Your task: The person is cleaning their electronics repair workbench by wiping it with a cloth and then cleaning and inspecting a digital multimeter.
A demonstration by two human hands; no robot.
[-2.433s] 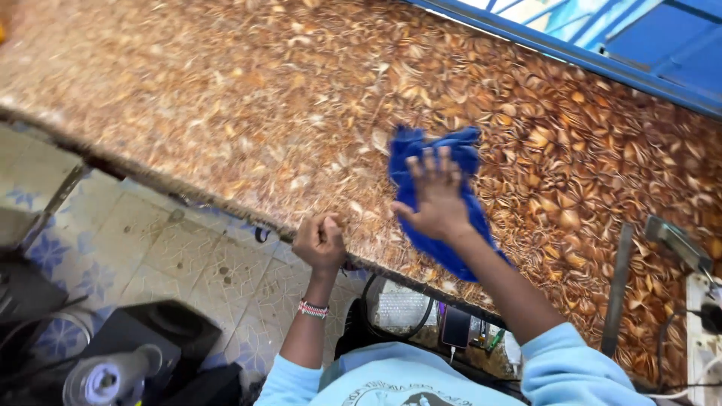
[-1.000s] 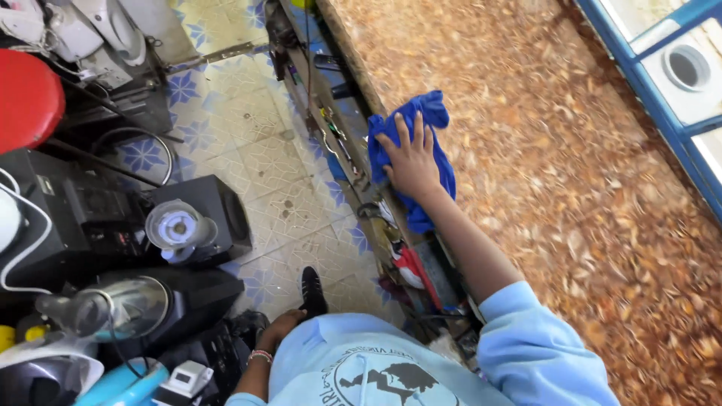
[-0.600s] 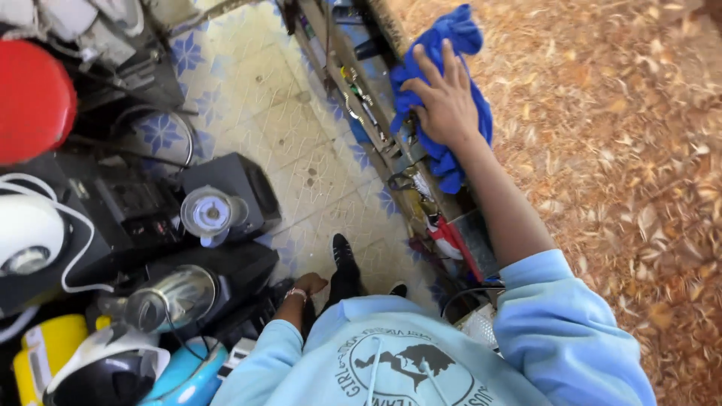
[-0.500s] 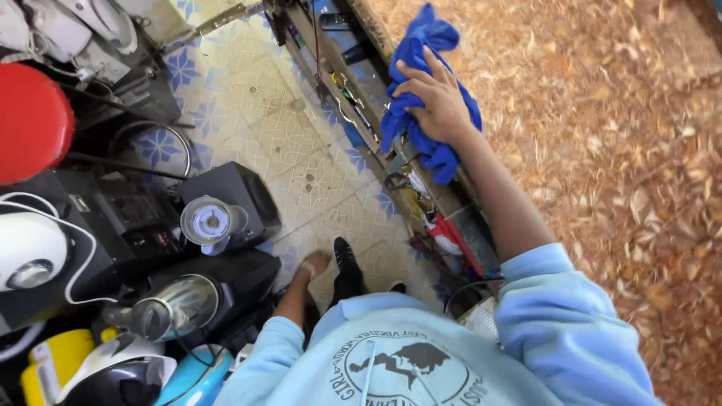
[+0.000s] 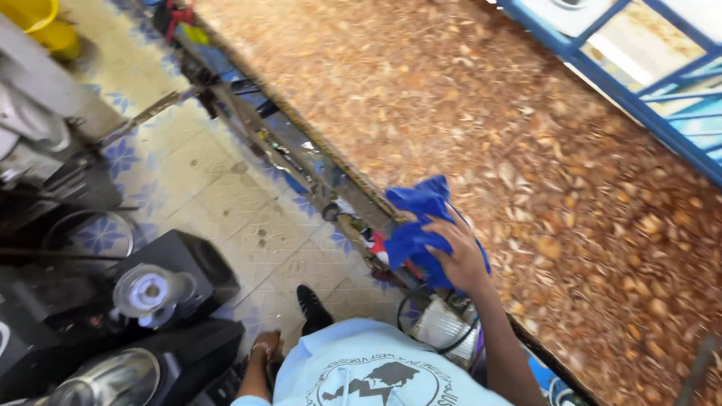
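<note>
- Cloth work at the counter's near edge: the right hand (image 5: 460, 257) lies flat, fingers spread, pressing a crumpled blue cloth (image 5: 418, 225) against the brown speckled countertop (image 5: 526, 135), right where the top meets its front lip
- Left hand (image 5: 265, 347) hangs low beside the leg above the tiled floor (image 5: 226, 203); only the wrist and the back of it show, so whether it is open or closed cannot be told, and nothing is seen in it
- Judged from this, wiping well here calls for a flat palm with even weight, so the cloth does not bunch further; part of it already overhangs the lip
- Keeping the strokes parallel to the edge should stop the cloth slipping off toward the clutter on the shelf below (image 5: 361, 233)
- Black appliances (image 5: 180, 263) stand well apart on the floor
</note>
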